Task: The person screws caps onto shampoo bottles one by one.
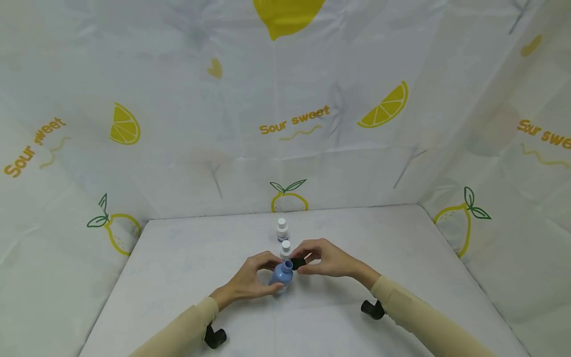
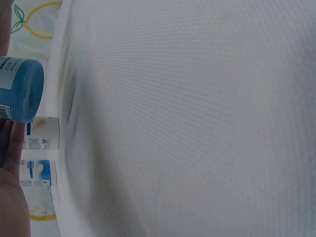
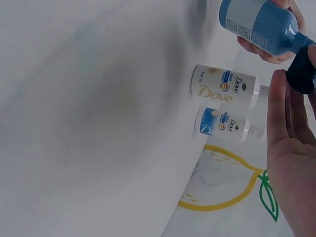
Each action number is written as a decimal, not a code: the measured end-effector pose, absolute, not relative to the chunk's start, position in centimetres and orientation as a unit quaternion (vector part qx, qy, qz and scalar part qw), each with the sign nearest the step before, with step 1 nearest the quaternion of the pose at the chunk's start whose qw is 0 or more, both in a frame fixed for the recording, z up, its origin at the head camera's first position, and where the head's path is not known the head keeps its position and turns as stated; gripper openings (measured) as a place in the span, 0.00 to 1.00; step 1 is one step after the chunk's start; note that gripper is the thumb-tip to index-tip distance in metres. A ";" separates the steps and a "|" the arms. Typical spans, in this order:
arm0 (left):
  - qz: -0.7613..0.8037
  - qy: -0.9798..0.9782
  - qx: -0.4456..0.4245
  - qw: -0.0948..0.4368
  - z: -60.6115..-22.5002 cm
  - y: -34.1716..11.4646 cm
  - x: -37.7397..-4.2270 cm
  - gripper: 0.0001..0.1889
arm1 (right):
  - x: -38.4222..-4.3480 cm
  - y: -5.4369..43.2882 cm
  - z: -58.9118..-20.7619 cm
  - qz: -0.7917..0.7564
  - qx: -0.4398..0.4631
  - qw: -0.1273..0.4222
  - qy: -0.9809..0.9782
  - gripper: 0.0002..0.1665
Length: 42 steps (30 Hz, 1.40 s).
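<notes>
In the head view my left hand [image 1: 247,278] grips a translucent blue bottle [image 1: 280,278] round its body. The bottle leans to the right and its mouth is uncovered. Just beside the mouth, my right hand [image 1: 329,258] pinches a black cap [image 1: 297,264] between thumb and fingers. The right wrist view shows this dark cap [image 3: 301,74] close to the bottle's neck. From the left wrist, the flat base of the blue bottle [image 2: 32,91] shows raised above the table, with a printed label on its side.
Behind the hands stand two white Dove bottles with white caps, a nearer bottle [image 1: 285,251] and a farther bottle [image 1: 282,231]. A white cloth covers the table [image 1: 187,263]; a lemon-print curtain [image 1: 187,148] rises behind. Black wrist devices sit under both sleeves.
</notes>
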<state>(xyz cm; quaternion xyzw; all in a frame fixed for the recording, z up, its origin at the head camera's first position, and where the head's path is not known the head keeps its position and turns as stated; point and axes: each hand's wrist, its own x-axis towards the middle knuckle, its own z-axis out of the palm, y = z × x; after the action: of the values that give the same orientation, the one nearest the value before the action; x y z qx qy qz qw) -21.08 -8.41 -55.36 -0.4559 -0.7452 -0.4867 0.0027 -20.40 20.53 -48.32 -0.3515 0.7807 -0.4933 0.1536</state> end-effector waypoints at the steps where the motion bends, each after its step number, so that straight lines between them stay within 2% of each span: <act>1: -0.487 -0.745 -0.456 0.003 -55.4 -8.4 -21.1 0.24 | -20.4 20.5 -48.3 -0.494 -0.352 0.151 0.781 0.22; 17: -0.487 -0.745 -0.457 -0.004 -55.1 -8.4 -21.1 0.24 | -20.3 19.6 -47.9 -0.509 -0.381 0.107 0.764 0.24; 24: -0.486 -0.748 -0.452 -0.004 -55.1 -8.4 -21.1 0.24 | -20.3 19.2 -47.8 -0.510 -0.397 0.106 0.756 0.24; 42: -0.496 -0.748 -0.440 -0.014 -55.5 -8.5 -20.9 0.24 | -19.8 18.4 -48.5 -0.506 -0.374 0.083 0.772 0.22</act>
<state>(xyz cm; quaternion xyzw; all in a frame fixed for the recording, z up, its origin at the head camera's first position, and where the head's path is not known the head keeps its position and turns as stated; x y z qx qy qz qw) -20.95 -8.48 -55.53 -0.4402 -0.7484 -0.4959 -0.0137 -19.78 18.41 -48.51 -0.3743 0.7723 -0.5065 0.0832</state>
